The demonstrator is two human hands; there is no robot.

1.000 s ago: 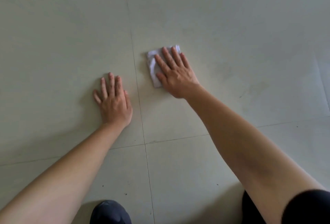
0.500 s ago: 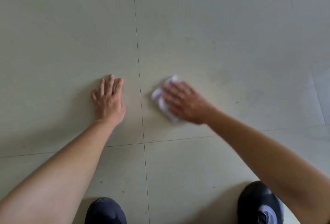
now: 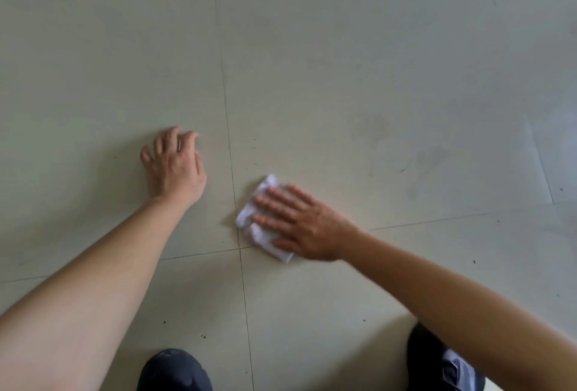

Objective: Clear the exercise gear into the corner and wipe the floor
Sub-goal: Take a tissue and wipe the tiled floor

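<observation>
1. White cloth (image 3: 263, 228) lies flat on the floor (image 3: 343, 63), under the right hand (image 3: 304, 226). Cloth sticks out past the fingertips on the side toward the grout cross (image 3: 239, 248) and touches it at its near corner.
2. Landmark = grout cross. Cloth and right hand sit just right of it and slightly beyond; left hand (image 3: 175, 169) sits left of it and further out, apart from the cloth.
3. Open tile in every direction beyond the cross. Faint smudge marks (image 3: 434, 156) on the tile well right of the cross. Small dark specks scattered near the seams.
4. Dark shoes near the bottom edge: one (image 3: 175, 370) just left of the seam running toward the camera, the other (image 3: 443, 362) well right, partly behind the right forearm.
5. Right hand: fingers spread and flat, palm pressing the cloth down, not gripping. Blurred.
6. Left hand: palm heel on the floor, fingers curled and slightly raised, holding nothing.
</observation>
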